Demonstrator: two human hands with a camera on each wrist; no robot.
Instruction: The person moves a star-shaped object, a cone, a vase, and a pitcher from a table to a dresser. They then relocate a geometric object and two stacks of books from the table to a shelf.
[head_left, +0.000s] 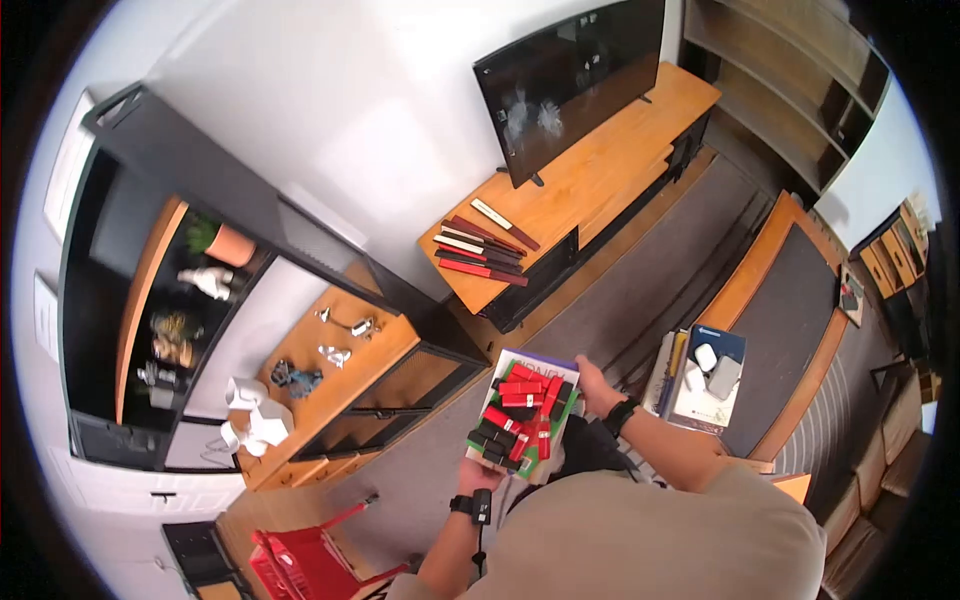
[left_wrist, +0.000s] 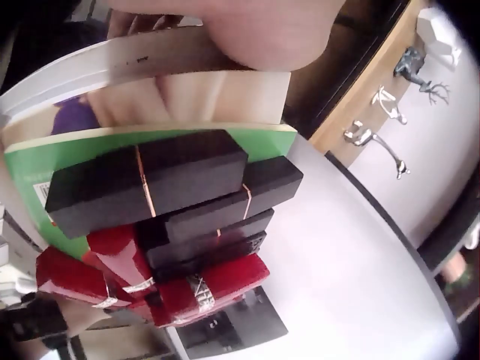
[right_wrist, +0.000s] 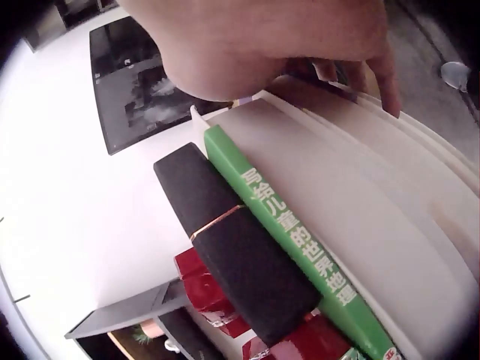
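Observation:
Both hands hold a stack of books (right_wrist: 375, 172) at waist height in front of the body. My left hand (head_left: 482, 474) grips the stack's near left edge. On the far right side, my right hand (head_left: 597, 390) holds the opposite edge, its fingers (right_wrist: 384, 79) bent over the book edges in the right wrist view. A green-spined book (right_wrist: 292, 232) lies near the top. Piled loosely over it are several small oblong cases, some red (left_wrist: 214, 289), some black with a thin gold band (left_wrist: 150, 180). The undersides of the books are hidden.
Ahead stands a wooden TV cabinet (head_left: 590, 150) bearing a television (head_left: 570, 90) and fanned red, black and cream strips (head_left: 480, 250). To the right, a low table (head_left: 780, 310) carries books (head_left: 705, 400) and white devices. A decorated shelf unit (head_left: 340, 370) and red cart (head_left: 300, 565) are left.

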